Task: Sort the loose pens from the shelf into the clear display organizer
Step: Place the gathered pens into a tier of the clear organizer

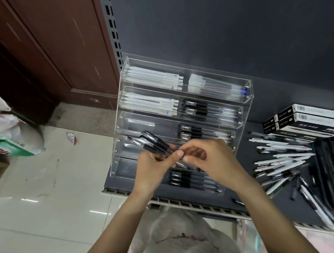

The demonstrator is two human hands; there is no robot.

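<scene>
Our left hand (151, 164) grips a bundle of black-capped pens (153, 144), caps fanned up-left over the clear display organizer (123, 102); our right hand (205, 157) pinches the bundle's lower ends, fingers curled. Loose white pens (283, 156) lie on the shelf (250, 191) to the right. We judge it best to square the caps level first, then lay the bundle flat into an empty left tier, caps matching the neighbouring rows
</scene>
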